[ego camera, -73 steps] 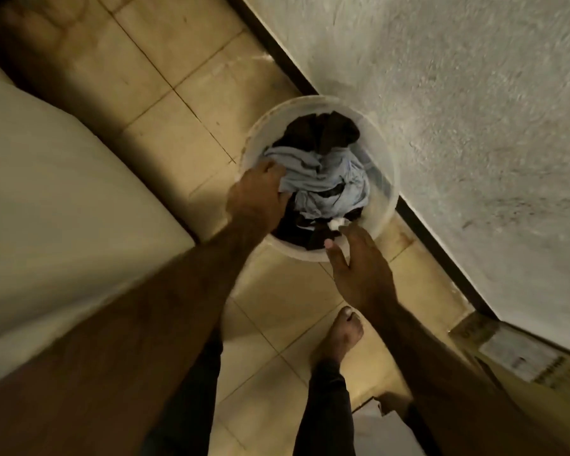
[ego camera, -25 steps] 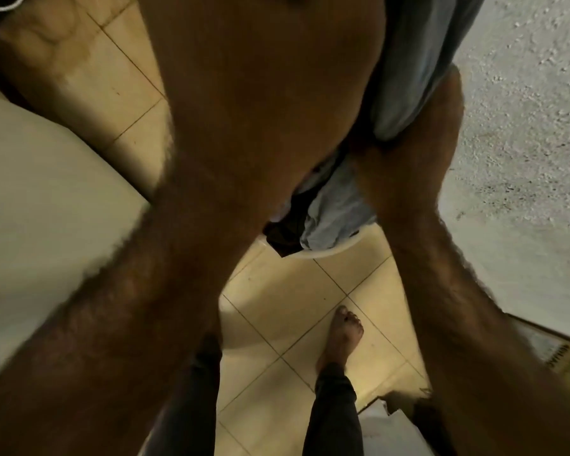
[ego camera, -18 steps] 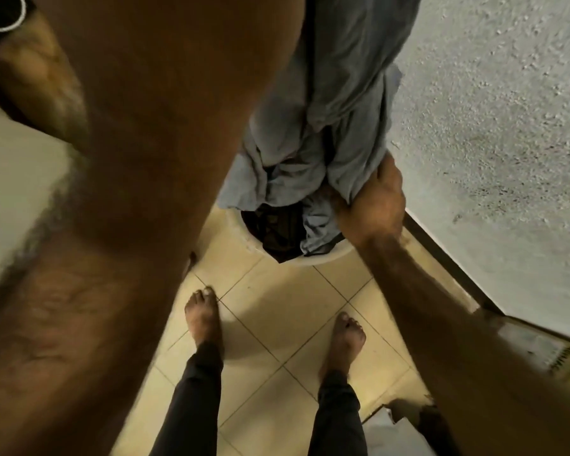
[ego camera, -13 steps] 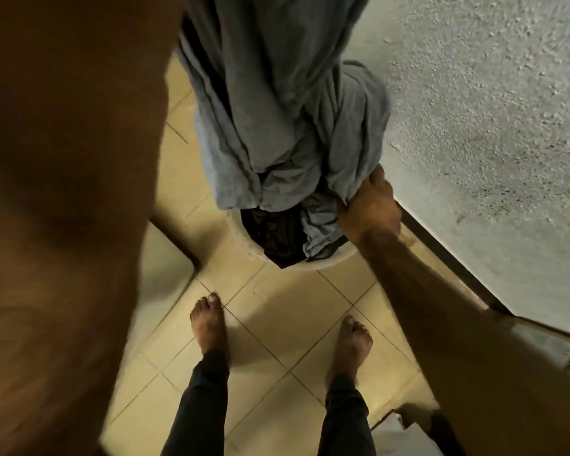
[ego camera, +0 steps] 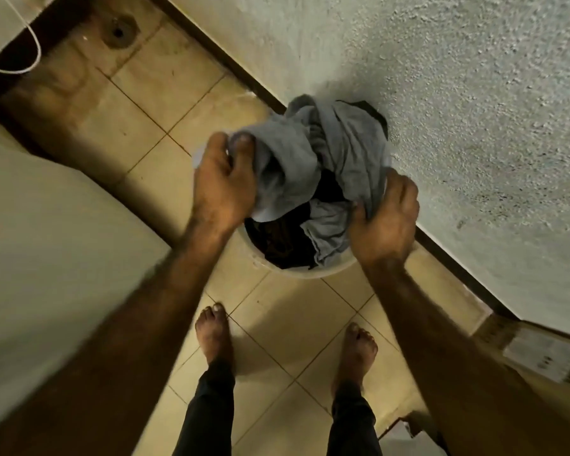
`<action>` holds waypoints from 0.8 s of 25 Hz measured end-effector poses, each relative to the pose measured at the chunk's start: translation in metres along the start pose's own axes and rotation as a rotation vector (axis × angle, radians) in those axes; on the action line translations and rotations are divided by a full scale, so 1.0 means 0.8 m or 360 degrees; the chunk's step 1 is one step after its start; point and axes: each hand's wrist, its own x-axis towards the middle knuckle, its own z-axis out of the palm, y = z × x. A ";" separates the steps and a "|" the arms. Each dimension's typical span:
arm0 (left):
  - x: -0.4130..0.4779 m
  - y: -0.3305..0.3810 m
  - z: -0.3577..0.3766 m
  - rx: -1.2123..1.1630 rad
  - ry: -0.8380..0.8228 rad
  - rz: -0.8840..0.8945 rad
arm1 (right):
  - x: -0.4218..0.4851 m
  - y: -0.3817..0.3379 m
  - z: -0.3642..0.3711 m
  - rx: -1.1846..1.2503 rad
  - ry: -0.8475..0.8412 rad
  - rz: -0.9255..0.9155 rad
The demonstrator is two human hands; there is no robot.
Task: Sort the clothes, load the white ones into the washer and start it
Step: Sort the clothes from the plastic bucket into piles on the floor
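Grey-blue fabric, a crumpled garment point(ego camera: 313, 159), is bunched over the top of a round pale bucket point(ego camera: 313, 273) that stands on the tiled floor point(ego camera: 165, 93) against the base of a rough plastered wall point(ego camera: 458, 93). Both forearms reach forward and down from the lower corners of the view, bare, converging on the bucket. The left hand point(ego camera: 222, 187) is knuckles-up at the bucket's left edge, its fingers point(ego camera: 244, 143) curled closed on a fold of the garment, with the thumb pressing cloth against them. The right hand point(ego camera: 385, 222) sits at the bucket's right edge, back of the hand up, its fingers clenched around another gather of the same garment. The cloth stretches between the two hands and mounds up toward the wall. Beneath it, inside the bucket, lies dark clothing point(ego camera: 283, 238). Two bare feet in dark trouser legs stand on the tiles just short of the bucket, apart from it. A large pale appliance surface point(ego camera: 46, 232) fills the left side, and a cardboard box point(ego camera: 540, 357) with a label sits at the lower right.
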 end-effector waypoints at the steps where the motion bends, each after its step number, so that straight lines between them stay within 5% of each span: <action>1: -0.014 0.025 0.010 -0.0250 0.0024 -0.0258 | -0.014 -0.011 0.002 0.0031 0.0092 -0.0121; 3: -0.043 0.070 0.015 0.0077 -0.0273 0.0158 | -0.038 -0.029 0.008 0.0244 0.0101 -0.0230; 6: -0.055 0.131 0.039 0.0230 -0.0676 0.0653 | -0.062 -0.055 0.019 0.0793 -0.0427 0.0221; 9: -0.084 0.095 0.035 0.0427 -0.1004 0.0701 | -0.063 -0.066 0.027 0.0746 -0.0874 0.0378; 12: -0.106 0.082 0.025 0.0144 -0.1329 0.0622 | -0.047 -0.066 0.024 0.0603 -0.0866 0.0448; 13: -0.104 0.091 0.019 -0.0011 -0.1289 0.0612 | -0.042 -0.067 0.018 0.0699 -0.0830 0.0523; 15: -0.081 0.107 0.011 -0.0157 -0.0721 0.0665 | -0.035 -0.075 0.000 0.0914 -0.0818 0.0630; 17: -0.047 0.122 0.001 -0.0294 -0.0248 0.0272 | -0.036 -0.083 -0.018 0.1014 -0.0853 0.0693; 20: -0.006 0.148 0.008 -0.0379 -0.0680 -0.0468 | -0.040 -0.080 -0.052 0.1112 -0.1001 0.0809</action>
